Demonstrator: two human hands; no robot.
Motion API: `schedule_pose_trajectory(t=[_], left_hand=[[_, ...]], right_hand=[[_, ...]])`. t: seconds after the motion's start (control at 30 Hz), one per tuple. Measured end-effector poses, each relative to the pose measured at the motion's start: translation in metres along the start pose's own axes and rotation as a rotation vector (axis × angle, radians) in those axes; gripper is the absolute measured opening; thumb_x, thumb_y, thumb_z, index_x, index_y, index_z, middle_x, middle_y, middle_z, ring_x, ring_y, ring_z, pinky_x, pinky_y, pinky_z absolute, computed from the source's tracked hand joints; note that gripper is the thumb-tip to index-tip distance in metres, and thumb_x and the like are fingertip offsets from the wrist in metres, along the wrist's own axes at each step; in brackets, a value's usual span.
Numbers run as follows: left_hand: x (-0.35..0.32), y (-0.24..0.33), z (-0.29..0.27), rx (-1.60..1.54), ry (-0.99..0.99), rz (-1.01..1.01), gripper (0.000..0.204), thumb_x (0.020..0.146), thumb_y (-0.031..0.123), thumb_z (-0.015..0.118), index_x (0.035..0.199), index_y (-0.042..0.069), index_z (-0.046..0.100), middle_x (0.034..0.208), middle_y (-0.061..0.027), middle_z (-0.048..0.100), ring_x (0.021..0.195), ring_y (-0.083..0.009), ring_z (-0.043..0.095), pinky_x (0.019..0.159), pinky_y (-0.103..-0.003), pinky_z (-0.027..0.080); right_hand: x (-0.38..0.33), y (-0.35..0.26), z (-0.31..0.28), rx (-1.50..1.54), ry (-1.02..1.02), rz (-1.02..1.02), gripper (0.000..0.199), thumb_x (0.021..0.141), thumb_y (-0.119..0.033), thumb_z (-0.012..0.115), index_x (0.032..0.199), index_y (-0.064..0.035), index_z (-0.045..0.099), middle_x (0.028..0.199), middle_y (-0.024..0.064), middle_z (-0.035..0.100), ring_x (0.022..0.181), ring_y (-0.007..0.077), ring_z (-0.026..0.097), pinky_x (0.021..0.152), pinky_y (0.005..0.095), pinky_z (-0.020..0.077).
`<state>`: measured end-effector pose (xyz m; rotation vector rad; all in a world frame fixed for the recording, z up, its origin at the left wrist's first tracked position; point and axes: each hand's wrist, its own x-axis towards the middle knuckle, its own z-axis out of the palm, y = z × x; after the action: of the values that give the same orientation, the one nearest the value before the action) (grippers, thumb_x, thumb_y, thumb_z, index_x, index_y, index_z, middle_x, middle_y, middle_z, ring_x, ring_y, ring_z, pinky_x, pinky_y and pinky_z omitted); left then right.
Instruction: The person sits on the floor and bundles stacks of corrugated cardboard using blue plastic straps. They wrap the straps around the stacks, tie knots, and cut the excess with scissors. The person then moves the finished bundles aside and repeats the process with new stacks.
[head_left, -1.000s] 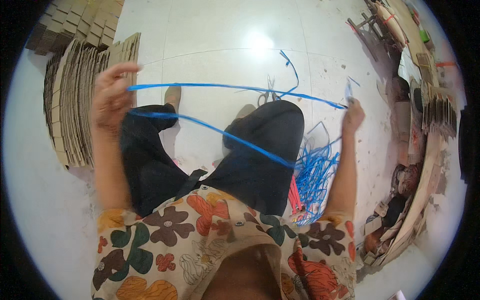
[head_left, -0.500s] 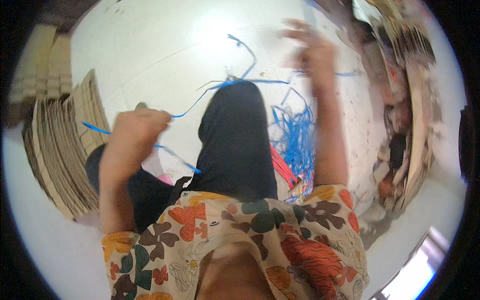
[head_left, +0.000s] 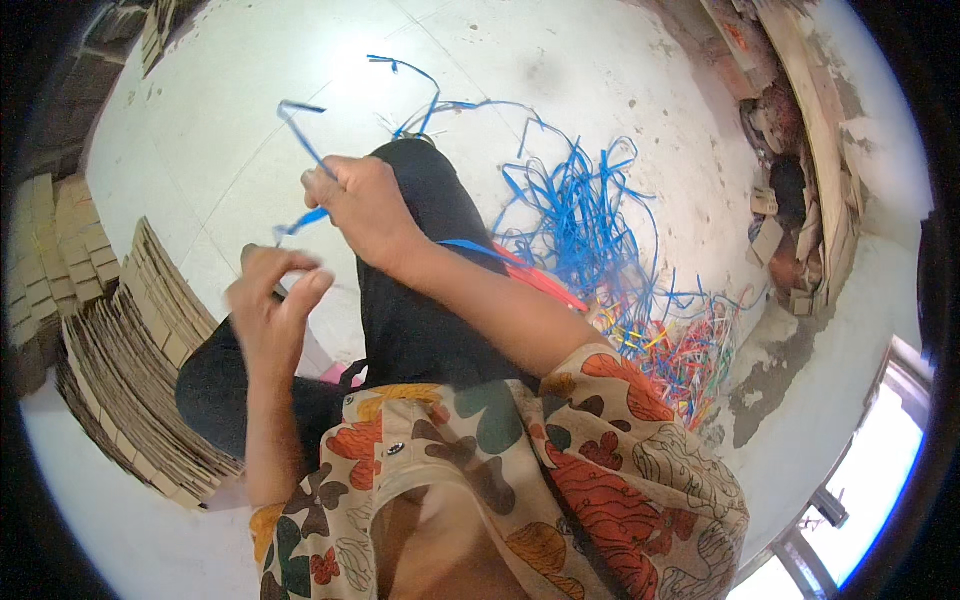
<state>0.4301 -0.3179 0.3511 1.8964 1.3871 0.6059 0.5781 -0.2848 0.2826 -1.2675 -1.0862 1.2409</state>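
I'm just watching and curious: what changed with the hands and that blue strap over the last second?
The hands came together from wide apart. The right hand now grips the blue strap, looped above it; the left hand is just below, fingers loosely curled. The blue strap pile and cardboard stacks stayed put.

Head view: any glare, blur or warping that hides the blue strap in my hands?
Head view: fisheye bends the edges; glare whitens the floor and window corner; blue strap stays sharp in the right hand; left hand crisp too.

Flattened tan cardboard cartons (head_left: 140,350) lie stacked on the floor at the left, with more at top left.
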Motion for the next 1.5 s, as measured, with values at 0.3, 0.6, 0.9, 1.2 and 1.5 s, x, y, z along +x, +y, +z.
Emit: schedule_pose_trajectory(t=[0.3, 0.6, 0.9, 1.2, 1.5], left_hand=[[0.034, -0.066, -0.053, -1.829, 0.194, 0.044, 0.024, 0.098, 0.014, 0.037, 0.107, -0.007, 0.043, 0.063, 0.0005, 0.034, 0.051, -0.0081, 0.03, 0.044, -0.022, 0.028], [-0.004, -0.116, -0.178, -1.458, 1.113, 0.141, 0.031, 0.097, 0.024, 0.042, 0.096, -0.006, 0.049, 0.055, 0.0013, 0.03, 0.043, -0.0095, 0.022, 0.039, -0.025, 0.021], [0.013, -0.071, -0.037, -0.282, -0.05, -0.186, 0.056, 0.09, 0.051, 0.041, 0.112, 0.005, 0.062, 0.052, 0.0074, 0.031, 0.045, -0.0046, 0.028, 0.039, -0.023, 0.021], [0.019, -0.038, 0.008, -0.858, 0.082, -0.306, 0.031, 0.088, 0.015, 0.056, 0.113, -0.004, 0.058, 0.062, 0.0037, 0.05, 0.049, -0.0008, 0.034, 0.043, -0.015, 0.024], [0.026, -0.036, 0.008, -0.744, 0.428, -0.326, 0.019, 0.085, 0.015, 0.061, 0.08, -0.002, 0.065, 0.053, 0.0019, 0.048, 0.042, -0.0037, 0.035, 0.039, -0.019, 0.026]], right_hand=[[-0.007, 0.026, 0.001, -0.621, -0.122, -0.371, 0.022, 0.085, -0.02, 0.053, 0.078, -0.0003, 0.06, 0.066, 0.0189, 0.059, 0.065, 0.0371, 0.061, 0.06, 0.0461, 0.0489], [-0.003, -0.001, 0.001, -0.378, -0.142, -0.042, 0.024, 0.085, -0.02, 0.055, 0.075, 0.0013, 0.06, 0.064, 0.0197, 0.058, 0.062, 0.0347, 0.06, 0.058, 0.0402, 0.0449], [-0.006, 0.008, 0.012, -0.705, -0.178, -0.123, 0.023, 0.087, -0.024, 0.053, 0.078, -0.0033, 0.059, 0.063, 0.0213, 0.058, 0.061, 0.0389, 0.059, 0.057, 0.0457, 0.0458], [-0.011, 0.01, 0.018, -0.752, -0.22, -0.113, 0.02, 0.087, -0.022, 0.052, 0.083, -0.0041, 0.058, 0.064, 0.0214, 0.059, 0.064, 0.039, 0.061, 0.059, 0.0484, 0.0465], [-0.012, -0.002, 0.013, -0.887, -0.339, -0.202, 0.016, 0.087, -0.022, 0.051, 0.089, -0.0076, 0.057, 0.07, 0.0179, 0.061, 0.066, 0.0376, 0.06, 0.059, 0.047, 0.0466]])
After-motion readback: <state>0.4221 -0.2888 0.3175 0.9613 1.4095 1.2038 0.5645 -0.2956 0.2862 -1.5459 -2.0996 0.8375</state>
